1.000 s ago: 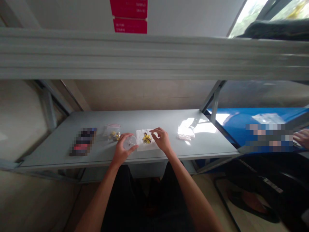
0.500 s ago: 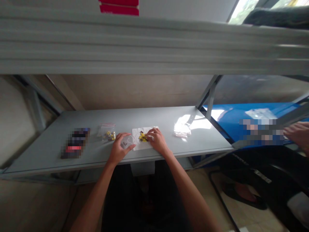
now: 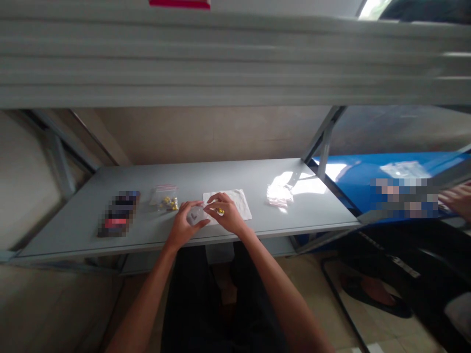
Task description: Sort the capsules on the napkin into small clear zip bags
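Observation:
My left hand holds a small clear plastic bag open just above the grey shelf. My right hand is closed around small yellow pieces and sits right beside the bag's mouth, fingertips touching it. Under and behind my right hand lies a white sheet of paper. A filled clear bag of yellow pieces lies just left of my left hand.
A dark blurred flat object lies at the shelf's left. A pile of empty clear bags lies to the right. An upper shelf beam hangs overhead. Another person's hand rests by a blue surface at far right.
My right hand gathered the yellow pieces off the white paper and moved left with them to the bag in my left hand. The paper now lies bare.

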Tool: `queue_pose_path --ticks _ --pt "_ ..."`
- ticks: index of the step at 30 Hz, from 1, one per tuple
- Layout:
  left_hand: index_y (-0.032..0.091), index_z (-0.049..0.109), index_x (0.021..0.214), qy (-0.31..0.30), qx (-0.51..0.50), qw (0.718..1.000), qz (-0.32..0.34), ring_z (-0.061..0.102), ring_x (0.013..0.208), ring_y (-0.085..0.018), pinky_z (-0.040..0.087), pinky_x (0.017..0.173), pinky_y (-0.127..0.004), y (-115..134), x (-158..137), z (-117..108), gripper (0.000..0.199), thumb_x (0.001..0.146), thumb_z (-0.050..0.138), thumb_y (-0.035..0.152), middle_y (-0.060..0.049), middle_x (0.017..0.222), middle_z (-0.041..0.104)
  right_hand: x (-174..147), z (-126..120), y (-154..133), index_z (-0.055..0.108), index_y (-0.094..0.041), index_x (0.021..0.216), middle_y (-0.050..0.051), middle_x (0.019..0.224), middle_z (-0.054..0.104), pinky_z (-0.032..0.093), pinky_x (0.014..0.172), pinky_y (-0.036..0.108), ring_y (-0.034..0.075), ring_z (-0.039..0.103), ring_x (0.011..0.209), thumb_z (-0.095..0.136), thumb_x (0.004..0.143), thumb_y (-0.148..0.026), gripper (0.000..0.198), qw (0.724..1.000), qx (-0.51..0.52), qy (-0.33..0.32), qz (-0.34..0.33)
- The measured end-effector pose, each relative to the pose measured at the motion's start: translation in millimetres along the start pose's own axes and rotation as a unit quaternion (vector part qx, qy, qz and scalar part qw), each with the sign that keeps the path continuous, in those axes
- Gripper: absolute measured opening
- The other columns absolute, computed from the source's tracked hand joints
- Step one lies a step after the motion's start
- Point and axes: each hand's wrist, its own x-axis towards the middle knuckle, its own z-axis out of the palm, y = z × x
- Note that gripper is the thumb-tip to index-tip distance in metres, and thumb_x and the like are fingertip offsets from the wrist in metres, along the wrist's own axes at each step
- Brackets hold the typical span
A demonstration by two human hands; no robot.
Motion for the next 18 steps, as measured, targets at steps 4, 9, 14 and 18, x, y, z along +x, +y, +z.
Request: queue_pose_path --ticks 4,9,14,18 --pt "0.025 0.064 0.121 -0.003 -0.017 1.0 -0.014 0.062 0.115 -0.025 0.047 0.105 -0.042 0.3 -2.0 -0.5 0.052 0.078 0.08 0.05 -0.007 0.12 0.067 0.8 7.8 -2.0 0.08 -0.027 0.102 0.006 0.107 0.068 0.051 0.088 0.033 0.018 0.063 0.098 0.067 0.096 -0.025 0.015 0.999 0.03 -0.012 -0.009" --pt "0.022 0.061 0.125 0.047 -0.104 0.991 -0.063 0.063 0.12 -0.028 0.046 0.108 -0.047 -5.1 -3.2 -3.5 0.059 0.079 0.078 0.054 -0.011 0.123 0.068 -10.1 -16.4 15.9 0.079 -0.025 0.108 0.008 0.101 0.07 0.053 0.074 0.03 0.019 0.065 0.093 0.058 0.099 -0.03 0.023 0.994 0.034 0.075 0.07" --pt "0.022 0.054 0.133 0.076 -0.196 0.974 -0.081 0.06 0.127 -0.028 0.043 0.113 -0.048 -8.8 -3.8 -5.7 0.066 0.079 0.077 0.052 -0.014 0.128 0.066 -24.2 -36.1 43.0 0.08 -0.022 0.097 0.008 0.098 0.071 0.052 0.085 0.036 0.022 0.064 0.092 0.065 0.092 -0.023 0.016 0.991 -0.051 0.062 0.106" --pt "0.023 0.056 0.132 0.052 -0.134 0.988 -0.065 0.059 0.128 -0.027 0.039 0.116 -0.047 -2.1 -4.4 -5.1 0.062 0.079 0.08 0.044 -0.011 0.127 0.066 -28.3 -33.5 46.1 0.079 -0.023 0.101 0.007 0.1 0.073 0.049 0.093 0.04 0.024 0.062 0.097 0.071 0.088 -0.02 0.016 0.987 -0.129 0.023 0.094"
